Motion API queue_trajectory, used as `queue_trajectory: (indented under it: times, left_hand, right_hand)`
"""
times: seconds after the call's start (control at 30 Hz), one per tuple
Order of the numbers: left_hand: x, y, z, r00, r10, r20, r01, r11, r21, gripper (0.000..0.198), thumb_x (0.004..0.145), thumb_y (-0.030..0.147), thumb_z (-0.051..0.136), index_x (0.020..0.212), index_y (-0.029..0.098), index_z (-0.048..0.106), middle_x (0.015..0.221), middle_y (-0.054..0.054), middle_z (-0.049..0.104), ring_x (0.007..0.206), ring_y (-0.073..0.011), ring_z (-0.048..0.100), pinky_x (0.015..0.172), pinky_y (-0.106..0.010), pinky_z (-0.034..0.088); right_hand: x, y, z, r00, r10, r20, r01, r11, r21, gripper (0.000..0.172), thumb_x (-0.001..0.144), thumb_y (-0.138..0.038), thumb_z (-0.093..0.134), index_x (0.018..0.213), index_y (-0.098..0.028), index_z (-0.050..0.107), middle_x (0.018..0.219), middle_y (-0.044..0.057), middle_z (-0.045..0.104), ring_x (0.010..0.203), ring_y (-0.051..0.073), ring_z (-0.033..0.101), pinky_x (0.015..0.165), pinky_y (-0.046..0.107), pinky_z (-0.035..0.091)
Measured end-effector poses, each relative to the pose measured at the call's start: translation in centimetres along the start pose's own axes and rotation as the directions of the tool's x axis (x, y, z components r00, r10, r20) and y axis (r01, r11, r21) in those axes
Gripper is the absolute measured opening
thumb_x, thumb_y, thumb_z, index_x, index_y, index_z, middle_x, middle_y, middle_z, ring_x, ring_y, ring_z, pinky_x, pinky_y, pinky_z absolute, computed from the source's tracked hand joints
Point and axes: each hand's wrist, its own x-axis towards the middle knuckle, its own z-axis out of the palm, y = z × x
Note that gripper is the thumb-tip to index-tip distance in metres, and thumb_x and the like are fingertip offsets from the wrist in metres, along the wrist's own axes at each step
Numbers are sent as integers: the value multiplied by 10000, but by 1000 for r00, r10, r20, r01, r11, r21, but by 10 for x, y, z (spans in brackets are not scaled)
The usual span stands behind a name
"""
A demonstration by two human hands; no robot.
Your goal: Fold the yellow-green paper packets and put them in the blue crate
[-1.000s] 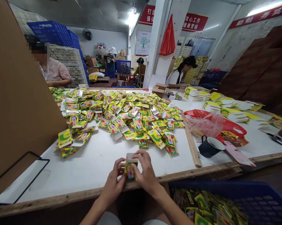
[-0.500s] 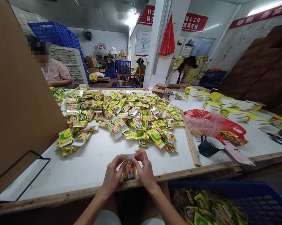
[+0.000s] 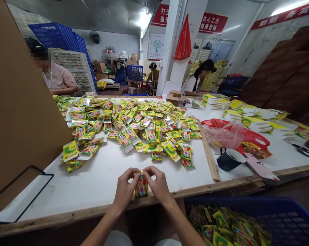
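Observation:
A small yellow-green box (image 3: pixel 141 187) stands at the front edge of the white table (image 3: pixel 98 184), its printed face towards me. My left hand (image 3: pixel 126 186) pinches its top left corner between thumb and fingers. On the other side, my right hand (image 3: pixel 157 182) closes on the top right corner, and the fingertips of both hands almost meet. No white flap shows above the box. Beyond my hands spreads a large pile of similar small boxes (image 3: pixel 144 126), several with white flaps sticking out.
A wooden strip (image 3: pixel 210 153) divides the table. Right of it are a dark mug (image 3: pixel 227 163), a red bag (image 3: pixel 257 138) and scissors (image 3: pixel 303 150). A blue basket (image 3: pixel 285 212) of boxes sits below. Cardboard (image 3: pixel 28 102) rises at left. People sit across the table.
The white flap that stood up on the box no longer shows. Both hands' fingertips have come together over its top edge.

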Motion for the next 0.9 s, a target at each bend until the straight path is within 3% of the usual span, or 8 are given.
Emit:
queue_trajectory:
  times: [0.3,0.4,0.47,0.53,0.63,0.7,0.8,0.9]
  left_hand:
    - [-7,1,-10,976,184,117,-192,980,61,179,883,279,498,869,168,638,988,-66,591,962,-159,553,856,-283,443]
    - [15,-1,-13,946,297,127,-319,923,215,204,902,225,444,1002,186,617,1123,-84,554,1067,-170,511,919,-320,417]
    - [42,-10,-13,913,388,129,-404,813,419,223,876,167,447,1011,192,623,1274,-93,473,1200,-218,418,992,-396,354]
    - [74,-23,-12,884,422,202,-454,666,592,248,804,105,494,980,190,648,1383,-85,382,1303,-300,282,1034,-502,260]
    - [107,-35,-8,866,418,274,-493,624,607,434,714,61,550,1138,147,578,1321,-123,459,1265,-309,355,1040,-529,251]
    - [110,-30,-6,863,450,229,-493,654,574,435,764,109,536,1199,126,521,1286,-128,488,1216,-260,424,1028,-464,314]
    - [84,-10,-10,876,479,53,-447,769,457,285,844,230,520,1117,155,549,1175,-94,558,1128,-202,494,973,-363,386]
    - [47,6,-14,939,327,106,-344,890,300,243,847,275,536,1065,174,572,1027,-62,605,924,-161,563,833,-297,451]
  right_hand:
    - [-15,-2,-7,999,-9,35,5,993,114,120,849,-195,519,839,-174,637,839,33,619,818,163,584,742,260,463]
    - [-30,-9,-51,992,-8,-123,3,999,-36,136,866,-246,511,839,-184,629,849,41,618,830,165,581,746,255,458]
    - [-44,-13,-94,975,22,-221,-73,971,-228,154,858,-309,533,850,-192,633,863,48,627,812,165,588,712,246,462]
    - [-60,-17,-134,972,-13,-233,-87,907,-412,179,825,-362,574,840,-202,655,918,59,638,867,186,597,770,261,460]
    - [-76,-18,-160,974,-45,-220,-74,862,-502,200,829,-383,565,856,-216,672,979,61,638,925,190,601,813,264,461]
    - [-78,-17,-150,977,-17,-212,-81,891,-446,197,855,-359,535,879,-212,664,973,61,636,927,178,600,813,260,466]
    - [-65,-10,-111,979,16,-202,-77,952,-297,183,879,-312,503,876,-192,640,1006,77,615,985,183,572,867,290,448]
    - [-42,-1,-62,987,35,-156,-52,993,-105,175,882,-283,492,979,-181,596,1155,95,552,1090,200,518,914,327,431]
